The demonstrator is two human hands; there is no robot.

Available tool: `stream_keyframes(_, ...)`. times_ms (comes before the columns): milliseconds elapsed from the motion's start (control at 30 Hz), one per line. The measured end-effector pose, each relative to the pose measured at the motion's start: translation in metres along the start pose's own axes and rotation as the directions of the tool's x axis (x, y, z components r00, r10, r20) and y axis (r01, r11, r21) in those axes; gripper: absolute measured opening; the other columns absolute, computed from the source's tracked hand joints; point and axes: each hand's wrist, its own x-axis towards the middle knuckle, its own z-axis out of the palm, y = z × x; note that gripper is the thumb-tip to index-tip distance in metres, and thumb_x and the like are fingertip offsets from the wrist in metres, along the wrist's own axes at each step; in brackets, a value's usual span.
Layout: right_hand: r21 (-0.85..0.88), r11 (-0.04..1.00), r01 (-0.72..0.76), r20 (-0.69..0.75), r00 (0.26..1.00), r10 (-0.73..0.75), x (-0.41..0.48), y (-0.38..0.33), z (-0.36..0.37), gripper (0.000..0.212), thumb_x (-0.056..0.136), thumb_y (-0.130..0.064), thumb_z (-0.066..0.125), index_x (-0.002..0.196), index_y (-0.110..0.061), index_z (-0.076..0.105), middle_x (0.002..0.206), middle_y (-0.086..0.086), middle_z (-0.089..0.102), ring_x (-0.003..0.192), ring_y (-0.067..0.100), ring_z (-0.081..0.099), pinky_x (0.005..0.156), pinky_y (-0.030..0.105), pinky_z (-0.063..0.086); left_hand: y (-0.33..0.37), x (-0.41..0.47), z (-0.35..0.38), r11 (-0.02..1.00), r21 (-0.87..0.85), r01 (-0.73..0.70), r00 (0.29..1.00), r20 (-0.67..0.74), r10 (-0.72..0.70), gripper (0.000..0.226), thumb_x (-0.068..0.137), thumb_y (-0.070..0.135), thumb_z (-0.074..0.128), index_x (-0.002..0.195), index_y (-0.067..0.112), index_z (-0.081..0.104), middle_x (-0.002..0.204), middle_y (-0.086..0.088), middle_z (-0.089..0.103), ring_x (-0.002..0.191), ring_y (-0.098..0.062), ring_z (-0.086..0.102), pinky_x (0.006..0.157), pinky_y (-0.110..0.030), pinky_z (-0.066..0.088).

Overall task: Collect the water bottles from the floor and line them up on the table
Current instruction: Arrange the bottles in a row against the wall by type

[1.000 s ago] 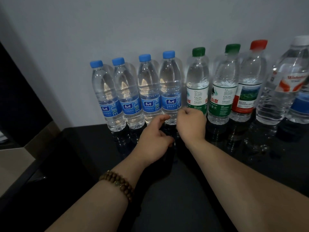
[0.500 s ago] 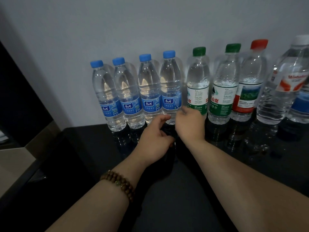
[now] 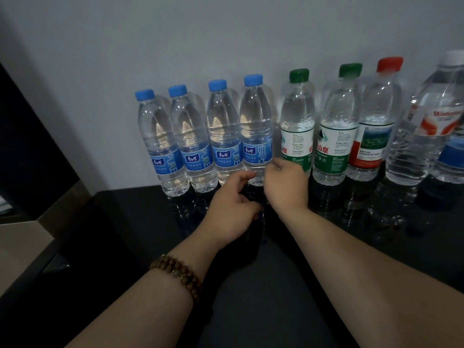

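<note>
Head view. Vs 1 s ago, the fourth blue-cap PURE bottle (image 3: 256,126) has been turned on the spot. Its label now shows the logo at the left w/ a big character beside it, where the logo sat mid-front before. The R hand (image 3: 287,187) has crept its fingertips up to the label's lower right edge. The L hand (image 3: 232,212) is approx where it was.

Now that bottle stands upright on the glossy black table (image 3: 276,285), w/ the grey wall (image 3: 200,33) right behind it. The R hand, back toward the cam, curls its fingers onto the bottle's right side & holds it low down. The L hand sits at the bottle's lower left w/ its thumb tip against the base. Its other fingers are curled under in front of the base (can't tell if they grip anything). A bead bracelet (image 3: 178,272) is on the L wrist, well in front of the bottle.

Left of that bottle, in a tight row, stand:
- third blue-cap bottle (image 3: 222,131), just beside it
- second blue-cap bottle (image 3: 190,139)
- first blue-cap bottle (image 3: 160,141), farthest

Right of it, all upright, stand:
- near green-cap bottle (image 3: 297,116), just beside
- far green-cap bottle (image 3: 337,121)
- red-cap bottle (image 3: 376,114)
- large white-cap bottle (image 3: 431,126)
- blue-label bottle (image 3: 452,159), farthest & cut by the frame edge
</note>
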Motion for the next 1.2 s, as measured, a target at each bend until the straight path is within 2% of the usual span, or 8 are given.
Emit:
stream_keyframes(200, 0.02, 0.999, -0.033, -0.114, 0.993, 0.035, 0.0027, -0.0007, -0.0008, 0.037, 0.089, -0.016, 0.051, 0.053, -0.019, 0.05, 0.046, -0.008, 0.045, 0.047, 0.008, 0.037, 0.052, 0.027, 0.031, -0.0023, 0.0012, -0.0004, 0.999, 0.048, 0.001, 1.0, 0.025, -0.002, 0.068, 0.078, -0.004, 0.07, 0.125, 0.039, 0.049, 0.09, 0.015, 0.067, 0.071, -0.027, 0.071, 0.079, -0.043, 0.06)
stream_keyframes(267, 0.013, 1.0, -0.023, -0.09, 0.996, 0.024, 0.0009, -0.0035, -0.001, 0.026, 0.091, -0.017, 0.05, 0.08, -0.015, 0.074, 0.068, -0.003, 0.063, 0.064, 0.015, 0.053, 0.064, 0.025, 0.038, -0.004, 0.0024, -0.0003, 1.0, 0.015, 0.003, 1.0, -0.009, -0.002, 0.065, 0.077, -0.006, 0.07, 0.124, 0.036, 0.053, 0.091, 0.025, 0.065, 0.066, -0.022, 0.07, 0.076, -0.04, 0.06)
stream_keyframes(400, 0.01, 1.0, -0.003, -0.029, 1.0, 0.004, -0.0003, -0.0021, -0.0006, 0.032, 0.092, -0.017, 0.05, 0.113, -0.005, 0.071, 0.094, 0.008, 0.072, 0.083, 0.021, 0.06, 0.075, 0.03, 0.048, -0.0047, 0.0024, -0.0005, 1.0, -0.004, 0.018, 0.999, -0.027, -0.018, 0.064, 0.077, -0.009, 0.07, 0.122, 0.035, 0.056, 0.088, 0.031, 0.069, 0.062, -0.017, 0.068, 0.075, -0.038, 0.06)
stream_keyframes(467, 0.017, 1.0, -0.013, -0.007, 1.0, 0.014, 0.0027, 0.0008, -0.0006, 0.026, 0.091, -0.017, 0.05, 0.094, -0.015, 0.076, 0.072, -0.007, 0.066, 0.067, 0.013, 0.057, 0.061, 0.025, 0.046, -0.0026, 0.001, -0.0006, 0.999, 0.026, 0.018, 1.0, -0.006, -0.018, 0.065, 0.078, -0.007, 0.07, 0.122, 0.037, 0.054, 0.082, 0.022, 0.068, 0.067, -0.024, 0.07, 0.078, -0.043, 0.06)
stream_keyframes(600, 0.007, 1.0, -0.024, -0.11, 0.994, 0.025, 0.0032, 0.0015, -0.0005, 0.042, 0.09, -0.015, 0.051, 0.048, -0.016, 0.042, 0.039, -0.006, 0.042, 0.039, 0.011, 0.035, 0.041, 0.027, 0.025, -0.0007, 0.0006, 0.0002, 0.999, 0.047, 0.019, 1.0, 0.021, -0.02, 0.067, 0.079, -0.004, 0.071, 0.126, 0.038, 0.05, 0.092, 0.002, 0.072, 0.072, -0.031, 0.071, 0.079, -0.047, 0.059)
stream_keyframes(833, -0.018, 1.0, 0.02, -0.016, 1.0, -0.021, 0.002, -0.0009, 0.0005, 0.025, 0.091, -0.019, 0.047, 0.077, -0.014, 0.067, 0.068, 0.002, 0.064, 0.063, 0.021, 0.056, 0.057, 0.03, 0.044, -0.0025, 0.0011, -0.0012, 1.0, 0.013, 0.018, 0.999, -0.034, -0.017, 0.063, 0.078, -0.005, 0.072, 0.121, 0.038, 0.056, 0.084, 0.033, 0.069, 0.06, -0.014, 0.066, 0.074, -0.039, 0.06)
stream_keyframes(1067, 0.003, 1.0, -0.018, -0.086, 0.996, 0.019, 0.0036, 0.0026, 0.0006, 0.042, 0.091, -0.017, 0.049, 0.05, -0.019, 0.042, 0.042, -0.012, 0.047, 0.041, 0.008, 0.039, 0.042, 0.026, 0.025, -0.0026, 0.0014, -0.0008, 0.999, 0.043, -0.006, 1.0, 0.018, 0.005, 0.066, 0.078, -0.005, 0.071, 0.126, 0.037, 0.052, 0.092, 0.015, 0.064, 0.064, -0.017, 0.066, 0.08, -0.043, 0.059)
stream_keyframes(1200, -0.023, 1.0, -0.021, -0.091, 0.996, 0.019, 0.0031, -0.0013, 0.0002, 0.029, 0.093, -0.021, 0.048, 0.068, -0.019, 0.063, 0.061, -0.009, 0.06, 0.055, 0.005, 0.051, 0.048, 0.023, 0.033, -0.0018, 0.0007, -0.0005, 1.0, 0.024, 0.0, 1.0, 0.011, 0.0, 0.065, 0.079, -0.004, 0.072, 0.125, 0.037, 0.052, 0.088, 0.018, 0.063, 0.061, -0.015, 0.066, 0.075, -0.04, 0.059)
